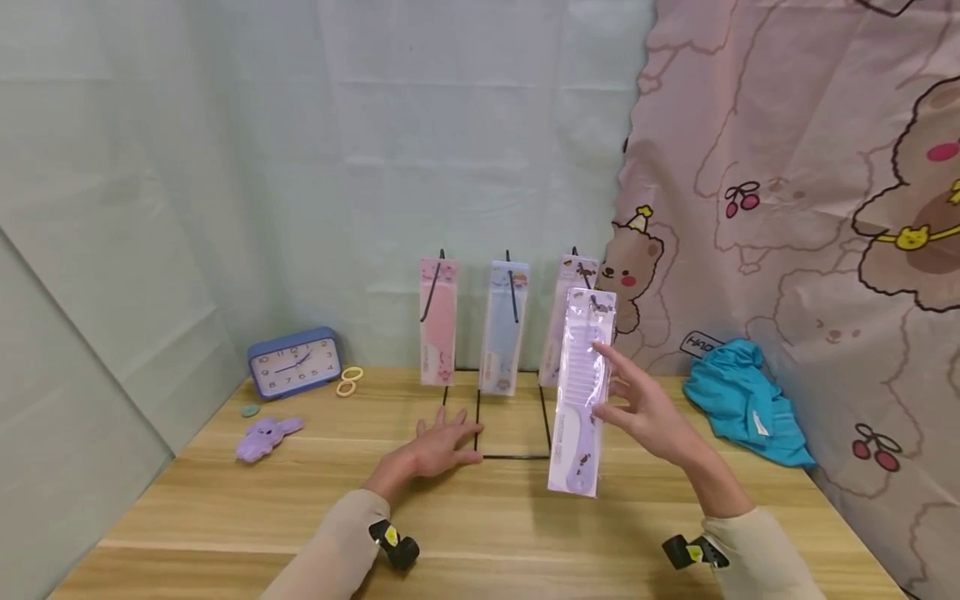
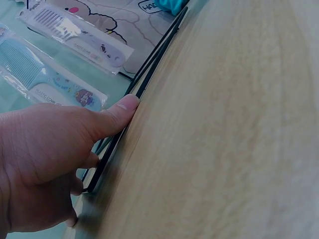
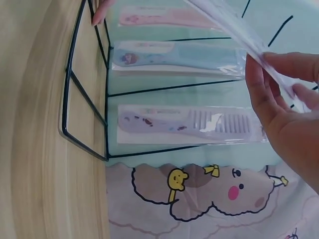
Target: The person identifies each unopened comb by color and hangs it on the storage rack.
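Note:
A black wire rack [image 1: 510, 433] stands on the wooden table with a pink comb pack [image 1: 438, 321], a blue comb pack [image 1: 504, 329] and a purple comb pack [image 1: 572, 275] hanging on its hooks. My right hand [image 1: 602, 380] pinches a second purple comb pack [image 1: 579, 417] by its edge, upright in front of the right hook. In the right wrist view the fingers [image 3: 259, 79] clasp that pack's clear wrapper [image 3: 224, 25], with the hung purple comb [image 3: 189, 124] behind. My left hand [image 1: 450, 437] lies flat on the table, thumb [image 2: 122, 107] against the rack's base wire [image 2: 149, 74].
A blue alarm clock [image 1: 295, 361], yellow hair rings [image 1: 349, 381], a small green clip [image 1: 250, 410] and a purple plush bunny [image 1: 264, 437] lie at the back left. A teal cloth [image 1: 750, 400] sits at the right by the bear-print curtain [image 1: 787, 208].

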`<state>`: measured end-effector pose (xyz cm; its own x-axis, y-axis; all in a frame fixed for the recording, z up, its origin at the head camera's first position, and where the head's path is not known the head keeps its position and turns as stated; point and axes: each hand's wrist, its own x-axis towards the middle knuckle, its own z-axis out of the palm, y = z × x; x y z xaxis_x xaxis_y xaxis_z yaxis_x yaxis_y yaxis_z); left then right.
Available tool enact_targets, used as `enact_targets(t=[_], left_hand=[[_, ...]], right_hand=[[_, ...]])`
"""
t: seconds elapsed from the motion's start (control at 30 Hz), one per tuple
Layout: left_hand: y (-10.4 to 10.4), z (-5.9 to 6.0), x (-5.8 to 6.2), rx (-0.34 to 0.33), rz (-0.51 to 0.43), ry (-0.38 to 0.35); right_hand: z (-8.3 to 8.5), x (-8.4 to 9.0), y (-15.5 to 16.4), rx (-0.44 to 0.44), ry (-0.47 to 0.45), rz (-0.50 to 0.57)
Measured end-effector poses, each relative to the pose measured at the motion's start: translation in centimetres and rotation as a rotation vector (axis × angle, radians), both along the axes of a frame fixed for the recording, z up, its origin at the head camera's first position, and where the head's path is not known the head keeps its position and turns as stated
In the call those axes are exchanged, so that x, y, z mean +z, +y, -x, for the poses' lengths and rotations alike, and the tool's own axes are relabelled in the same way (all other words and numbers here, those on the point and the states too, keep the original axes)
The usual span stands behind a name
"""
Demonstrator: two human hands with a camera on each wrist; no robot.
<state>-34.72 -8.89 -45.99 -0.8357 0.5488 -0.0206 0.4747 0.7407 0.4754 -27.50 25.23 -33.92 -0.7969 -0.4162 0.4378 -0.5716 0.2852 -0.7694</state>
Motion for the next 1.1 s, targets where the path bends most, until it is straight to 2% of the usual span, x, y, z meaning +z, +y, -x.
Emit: enact_targets(t=[0.23, 0.4, 0.57, 0.93, 1.1], left_hand=[[-0.2, 0.0, -0.2, 0.002, 0.000, 0.005], [0.0, -0.4, -0.4, -0.002, -0.009, 0.002], [0.0, -0.3, -0.4, -0.005, 0.000, 0.002], [-0.1, -0.1, -0.2, -0.008, 0.001, 0.000], [-0.1, -0.1, 0.0, -0.012, -0.006, 0.006]], right_hand=[[4.0, 0.3, -1.8, -0.174, -0.006, 0.007], [6.6, -0.1, -2.1, -0.208, 0.003, 0.023], [8.3, -0.4, -2.0, -0.222, 0.017, 0.018], [10.1, -0.5, -1.4, -0.272, 0.044, -0.012], [9.8, 0.1, -1.8, -0.258, 0.029, -0.003]])
